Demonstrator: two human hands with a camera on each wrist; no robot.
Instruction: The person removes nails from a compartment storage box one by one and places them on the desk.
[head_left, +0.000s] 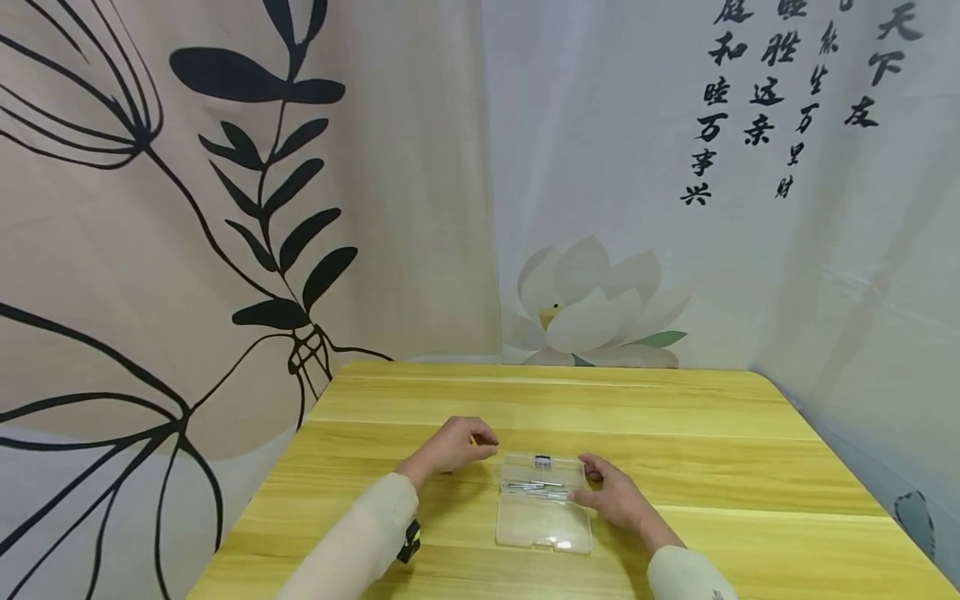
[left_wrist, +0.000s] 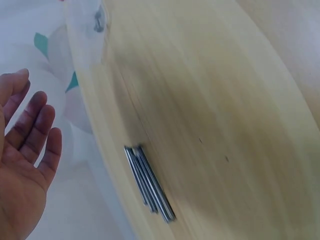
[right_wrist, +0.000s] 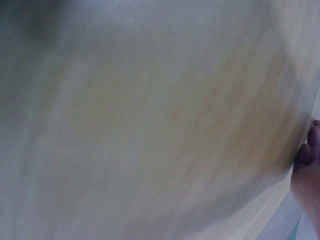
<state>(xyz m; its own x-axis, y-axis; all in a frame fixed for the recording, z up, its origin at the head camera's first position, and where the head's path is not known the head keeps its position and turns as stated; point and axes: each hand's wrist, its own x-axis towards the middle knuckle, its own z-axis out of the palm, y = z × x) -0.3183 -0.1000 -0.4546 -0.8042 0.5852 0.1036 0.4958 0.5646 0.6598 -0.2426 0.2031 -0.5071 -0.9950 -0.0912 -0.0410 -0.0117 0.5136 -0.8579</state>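
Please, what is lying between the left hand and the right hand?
An opened clear case holding thin metal pieces lies between them, as the head view shows.

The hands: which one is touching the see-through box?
The right hand, which holds the see-through box by its right edge. The left hand is apart from it, off to its left.

Left hand [left_wrist: 24, 175] is kinda loose, fingers slightly bent, apart from that little bunch of thin metal rods [left_wrist: 150, 185] on the wood-grain tabletop [left_wrist: 215, 110].
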